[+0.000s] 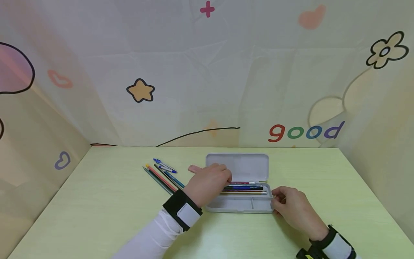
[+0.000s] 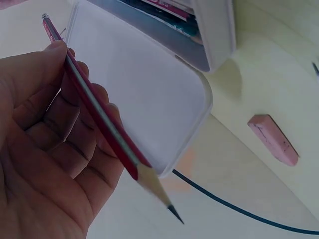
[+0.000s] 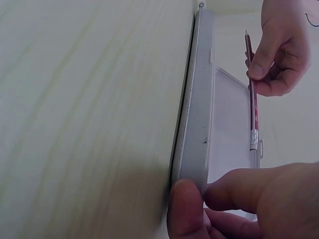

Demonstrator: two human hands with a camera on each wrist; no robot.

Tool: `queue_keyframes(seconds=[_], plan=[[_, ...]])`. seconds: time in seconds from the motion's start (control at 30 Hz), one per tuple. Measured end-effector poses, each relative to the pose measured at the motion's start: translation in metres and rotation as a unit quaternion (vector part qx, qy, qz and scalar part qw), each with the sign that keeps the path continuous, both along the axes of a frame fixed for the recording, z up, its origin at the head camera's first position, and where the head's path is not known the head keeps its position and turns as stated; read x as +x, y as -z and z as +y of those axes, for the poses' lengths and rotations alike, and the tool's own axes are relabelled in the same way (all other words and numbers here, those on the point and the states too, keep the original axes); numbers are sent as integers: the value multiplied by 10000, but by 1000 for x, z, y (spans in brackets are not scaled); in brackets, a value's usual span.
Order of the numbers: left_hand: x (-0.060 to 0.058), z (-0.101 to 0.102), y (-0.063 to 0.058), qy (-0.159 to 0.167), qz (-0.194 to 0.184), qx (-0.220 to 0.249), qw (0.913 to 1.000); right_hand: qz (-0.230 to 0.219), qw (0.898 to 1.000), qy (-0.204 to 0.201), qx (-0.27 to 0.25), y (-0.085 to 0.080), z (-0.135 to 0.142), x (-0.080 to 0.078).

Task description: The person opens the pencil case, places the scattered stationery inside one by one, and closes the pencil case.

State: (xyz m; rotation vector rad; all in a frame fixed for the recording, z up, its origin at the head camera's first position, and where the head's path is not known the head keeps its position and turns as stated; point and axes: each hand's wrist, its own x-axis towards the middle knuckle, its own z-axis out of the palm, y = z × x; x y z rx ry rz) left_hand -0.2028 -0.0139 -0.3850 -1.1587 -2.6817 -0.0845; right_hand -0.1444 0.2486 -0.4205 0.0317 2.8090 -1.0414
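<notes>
A grey-white pencil case [image 1: 230,205] lies with its lid [image 1: 247,167] raised at the back. My left hand [image 1: 207,184] is over the case's left part and pinches a red pencil [image 2: 102,117] between thumb and fingers. That pencil has a silver stripe, a sharpened tip and an eraser end [image 3: 253,142]. Several pens and pencils [image 1: 244,188] lie side by side in the rear compartment; the front compartments hold nothing visible. At the case's right end, my right hand [image 1: 292,207] grips the side wall [image 3: 197,124] with thumb and fingers.
Left of the case, several pencils [image 1: 161,178] lie in a loose fan, partly behind the left wrist. Blue-and-white pens [image 1: 165,166] lie just beyond them. A pink eraser [image 1: 194,168] is near the lid's left edge. A printed cloth [image 1: 194,90] hangs behind the table.
</notes>
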Motion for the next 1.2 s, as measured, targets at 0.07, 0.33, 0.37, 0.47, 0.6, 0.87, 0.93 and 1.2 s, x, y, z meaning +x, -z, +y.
queue_keyframes(seconds=[0.07,0.33,0.37,0.47,0.6,0.87,0.93,1.2], plan=[[-1,4,1,43,-67,15,10000,19,10000,-15,3,0,0,0],[-1,16,5,69,-102,45,9999,-17,10000,-3,-26,1,0,0],[-1,17,6,69,-105,60,9999,-18,10000,-2,-23,1,0,0],[-1,22,8,88,-108,71,9999,3,10000,-7,14,0,0,0],[-3,29,12,91,-168,102,9998,18,10000,-11,27,1,0,0],[-3,41,17,77,-365,41,9993,12,10000,-19,-16,1,0,-1],[-3,43,18,49,-439,-9,9990,20,10000,-22,-20,1,0,0],[-3,47,24,124,-517,-38,9986,50,10000,-75,-33,1,1,0]])
